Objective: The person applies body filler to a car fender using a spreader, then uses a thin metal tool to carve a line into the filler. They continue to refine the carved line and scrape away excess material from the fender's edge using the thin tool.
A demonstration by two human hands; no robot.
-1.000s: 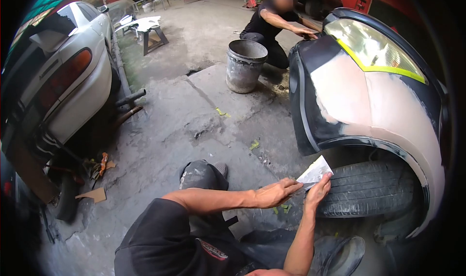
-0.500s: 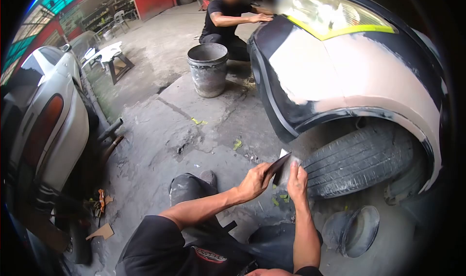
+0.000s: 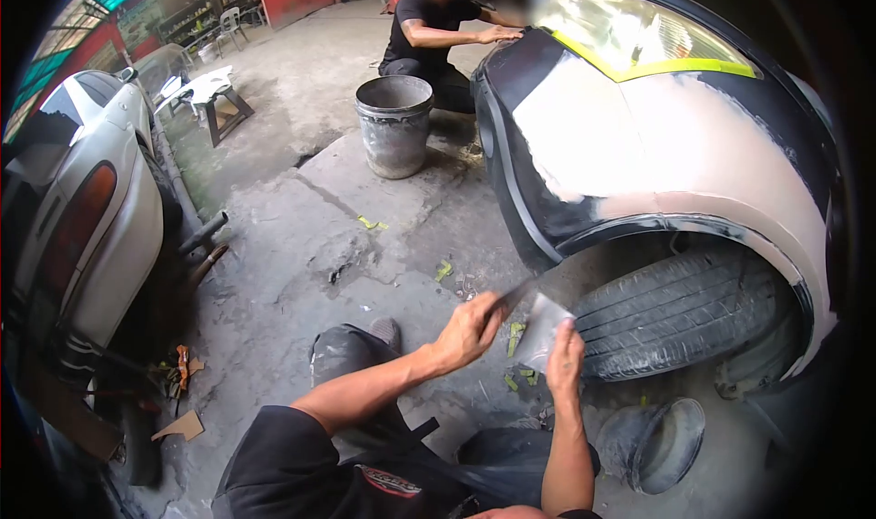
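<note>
Far left: a car body (image 3: 137, 268), smooth silver finish, rounded rear corner, with a long red tail lamp (image 3: 82, 210). On the rough grey concrete floor (image 3: 274, 286) beside it lies a flat, angular piece of brown cardboard (image 3: 185, 427). Centre rear: a cylindrical bucket (image 3: 392, 145), upright, open at the top, its wall coated with grey residue. Behind it, a person in black (image 3: 424, 40) crouches, one arm extended to the edge of the body panel (image 3: 675, 149).

Left hand (image 3: 467, 330): fingers closed around the near end of a thin dark piece (image 3: 515, 296), slender and blurred. Right hand (image 3: 565, 356): thumb and fingers clamped on the right edge of a light grey sheet (image 3: 547, 327), flat, four-sided, with a dull sheen. Both items are located above the floor, just left of the tyre (image 3: 680, 314), which is black rubber with dusty, grooved tread. Right: the curved body panel, matte pale pink within black borders, carries a clear headlamp (image 3: 639, 31) edged with yellow tape (image 3: 680, 67). Below the tyre, a round container (image 3: 631, 439) lies tipped.

Orientation: the dark piece points away from the wearer, up and to the right. The sheet's long axis runs steeply from upper right to lower left. Contact between the two cannot be determined.
</note>
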